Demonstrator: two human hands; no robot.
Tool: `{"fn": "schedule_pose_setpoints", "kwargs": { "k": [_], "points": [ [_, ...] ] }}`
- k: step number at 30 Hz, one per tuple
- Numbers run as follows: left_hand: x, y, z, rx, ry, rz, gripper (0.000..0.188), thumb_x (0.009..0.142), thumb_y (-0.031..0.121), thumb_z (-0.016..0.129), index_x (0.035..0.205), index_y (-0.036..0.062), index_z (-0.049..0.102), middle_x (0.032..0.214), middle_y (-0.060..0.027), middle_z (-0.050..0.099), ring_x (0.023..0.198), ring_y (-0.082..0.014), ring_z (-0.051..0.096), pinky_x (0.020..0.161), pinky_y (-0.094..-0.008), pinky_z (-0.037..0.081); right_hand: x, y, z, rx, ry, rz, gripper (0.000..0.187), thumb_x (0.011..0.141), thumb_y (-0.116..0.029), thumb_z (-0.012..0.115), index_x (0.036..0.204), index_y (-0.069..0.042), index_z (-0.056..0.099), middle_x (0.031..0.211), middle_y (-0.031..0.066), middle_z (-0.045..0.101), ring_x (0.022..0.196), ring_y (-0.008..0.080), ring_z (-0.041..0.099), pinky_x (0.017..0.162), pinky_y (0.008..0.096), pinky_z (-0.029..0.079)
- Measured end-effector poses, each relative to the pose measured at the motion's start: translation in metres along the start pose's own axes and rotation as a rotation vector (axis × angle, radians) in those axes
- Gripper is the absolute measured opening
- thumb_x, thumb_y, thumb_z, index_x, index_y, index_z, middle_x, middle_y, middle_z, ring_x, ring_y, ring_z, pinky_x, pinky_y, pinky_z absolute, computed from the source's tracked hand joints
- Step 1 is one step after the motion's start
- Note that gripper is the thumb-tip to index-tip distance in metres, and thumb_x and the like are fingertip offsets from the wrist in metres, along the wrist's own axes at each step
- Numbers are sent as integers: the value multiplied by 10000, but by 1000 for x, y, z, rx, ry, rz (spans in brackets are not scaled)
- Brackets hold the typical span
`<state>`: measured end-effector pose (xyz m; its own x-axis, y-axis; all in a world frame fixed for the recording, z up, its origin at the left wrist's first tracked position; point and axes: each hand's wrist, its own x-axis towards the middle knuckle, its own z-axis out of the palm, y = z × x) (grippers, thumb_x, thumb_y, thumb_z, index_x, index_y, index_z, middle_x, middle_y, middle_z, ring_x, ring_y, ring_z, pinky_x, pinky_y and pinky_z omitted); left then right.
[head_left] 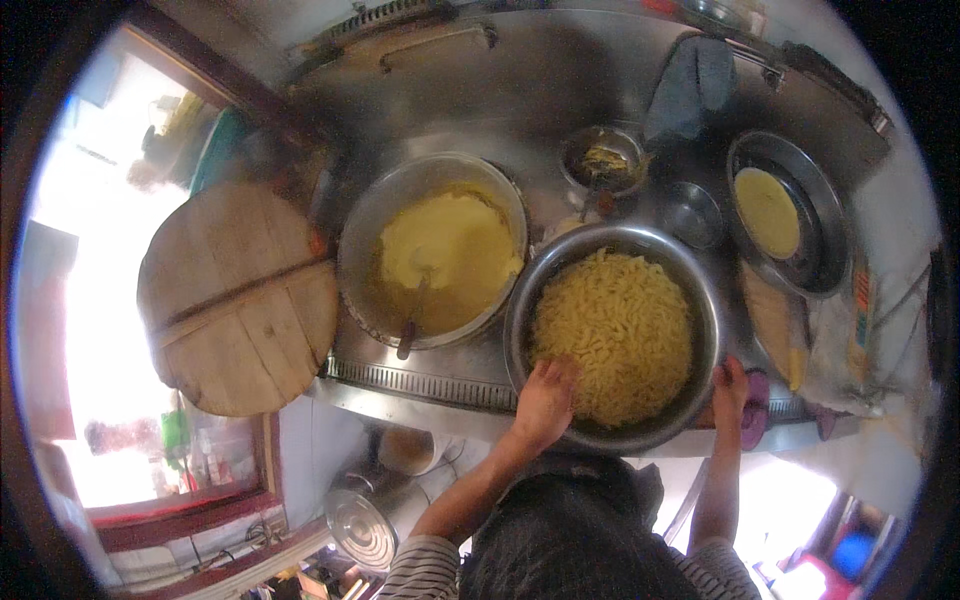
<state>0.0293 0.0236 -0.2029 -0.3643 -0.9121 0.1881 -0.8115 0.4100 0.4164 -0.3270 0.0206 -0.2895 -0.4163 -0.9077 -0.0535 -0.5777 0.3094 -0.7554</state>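
Left hand (545,400) fingers curled into noodles (612,335), right hand (729,385) fingers gripping steel bowl (520,320) rim

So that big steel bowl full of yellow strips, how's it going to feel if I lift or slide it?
Probably heavy: the bowl is heaped with yellow strips. It may slide easily, since smooth steel sits on a steel counter. Likely steadier with both hands: the left hand is inside on the strips, the right hand at the rim.

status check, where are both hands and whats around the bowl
Left hand in the yellow strands, right hand on the steel bowl rim. Batter pan touching its left side, small bowl behind.
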Motion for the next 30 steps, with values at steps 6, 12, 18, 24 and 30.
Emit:
{"fn": "schedule_pose_setpoints", "kwargs": {
  "k": [6,12,18,24,30],
  "points": [
    [21,-4,-37,57,-86,130,276,688,72,593,962,55,567,1114,-147,475,1083,-339,399,865,-402,372,-8,-68,-6,-381,226,-216,323,752,-68,566,1067,-10,523,1034,171,546,952,282,533,825,340,422],
    [8,-78,-56,-121,213,-1,285,734,68,576,1015,81,537,1150,-127,439,1059,-295,440,810,-349,415,35,-216,72,-34,11,-351,227,763,-105,528,986,-75,565,866,140,609,804,288,593,716,395,470],
    [-60,-195,-96,-25,350,-314,151,806,77,514,941,13,532,972,-157,528,827,-296,541,731,-354,445,145,-271,197,-628,81,-483,294,726,-121,537,1013,-58,549,1072,205,536,922,325,556,766,397,469],
    [-175,-256,-106,-416,555,-932,195,724,-61,491,890,33,531,921,-137,505,839,-251,523,662,-278,451,200,-277,248,-853,-239,-198,344,728,-124,517,1047,4,504,1102,252,502,998,370,519,801,411,458],
    [-160,-246,-92,-287,556,-874,217,706,-98,474,874,27,529,902,-105,511,813,-222,518,659,-277,433,223,-275,250,-792,-269,-105,360,724,-144,503,1046,15,499,1027,233,548,964,368,529,823,405,427]
  ]
}}
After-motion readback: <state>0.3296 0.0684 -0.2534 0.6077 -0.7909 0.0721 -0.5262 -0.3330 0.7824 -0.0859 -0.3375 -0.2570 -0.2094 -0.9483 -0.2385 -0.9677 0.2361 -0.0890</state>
